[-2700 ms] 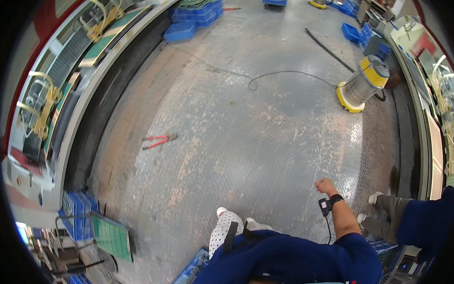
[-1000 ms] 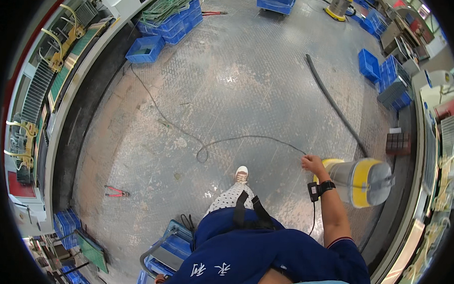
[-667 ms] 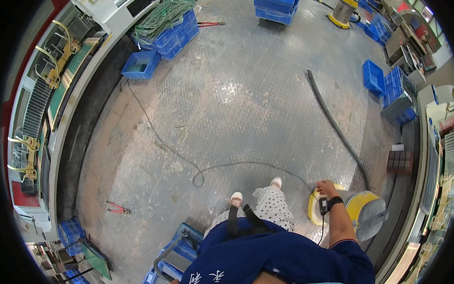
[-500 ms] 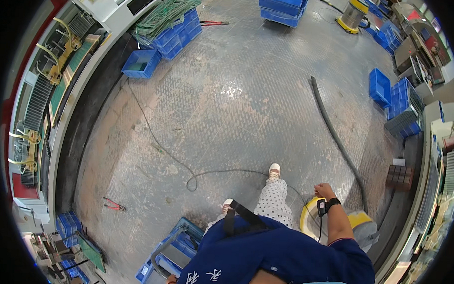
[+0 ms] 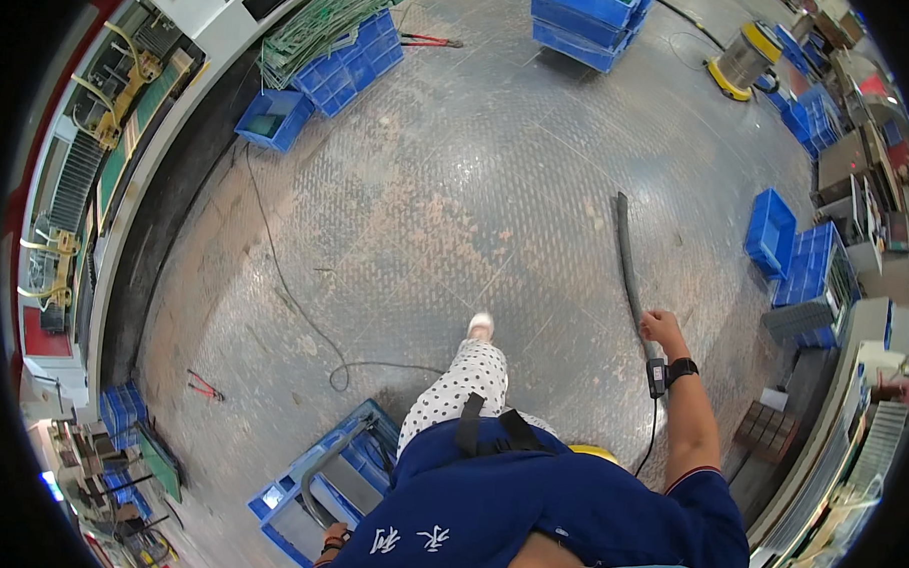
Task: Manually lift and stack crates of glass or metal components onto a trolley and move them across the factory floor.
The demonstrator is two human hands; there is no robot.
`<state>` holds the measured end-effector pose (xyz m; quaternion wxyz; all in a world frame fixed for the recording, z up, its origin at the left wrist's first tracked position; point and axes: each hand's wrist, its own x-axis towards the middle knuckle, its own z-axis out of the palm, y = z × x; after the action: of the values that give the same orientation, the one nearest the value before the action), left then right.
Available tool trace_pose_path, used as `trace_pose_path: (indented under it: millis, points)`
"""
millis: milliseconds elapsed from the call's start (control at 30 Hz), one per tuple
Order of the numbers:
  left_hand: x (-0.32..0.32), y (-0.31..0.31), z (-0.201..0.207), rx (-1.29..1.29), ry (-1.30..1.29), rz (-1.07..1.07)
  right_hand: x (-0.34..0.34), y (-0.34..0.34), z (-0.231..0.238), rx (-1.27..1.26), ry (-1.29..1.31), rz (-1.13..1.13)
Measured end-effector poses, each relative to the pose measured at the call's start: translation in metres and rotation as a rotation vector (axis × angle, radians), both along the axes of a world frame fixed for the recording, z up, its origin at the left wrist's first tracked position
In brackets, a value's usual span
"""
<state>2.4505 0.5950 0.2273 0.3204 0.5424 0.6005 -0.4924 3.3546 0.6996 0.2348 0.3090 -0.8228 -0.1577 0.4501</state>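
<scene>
At the lower left my left hand (image 5: 336, 536) grips the bent tubular handle (image 5: 313, 479) of a trolley, partly hidden by my body. Blue plastic crates (image 5: 274, 508) sit beneath and around the handle. Out in front on the right, my right hand (image 5: 661, 329) is held in the air with its fingers curled and nothing visible in them. A dark hose (image 5: 624, 245) lies on the floor beyond that hand.
A thin cable (image 5: 303, 314) crosses the floor. Red-handled cutters (image 5: 205, 385) lie at the left. Stacked blue crates (image 5: 583, 33) stand ahead, crates of green strips (image 5: 347, 70) far left, a yellow-and-steel vacuum (image 5: 748, 62) far right. Machines line both sides.
I have stepped forward, and the floor things have shifted in view. My right hand has swung forward and up. My left hand stays on the trolley handle, which has come along.
</scene>
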Motion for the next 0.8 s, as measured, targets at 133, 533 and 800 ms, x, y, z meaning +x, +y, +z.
trace_pose_path:
  millis: [133, 533, 800]
  points:
    - [0.085, 0.006, 0.0, 0.006, 0.04, 0.078, 0.049, 0.075, 0.001, 0.071, 0.034, 0.053]
    - [0.34, 0.078, 0.006, 0.118, 0.03, 0.262, 0.257, 0.151, -0.015, -0.235, -0.005, 0.041]
    - [0.464, 0.174, 0.003, 0.327, 0.092, 0.329, 0.395, 0.218, -0.042, -0.358, 0.006, 0.226]
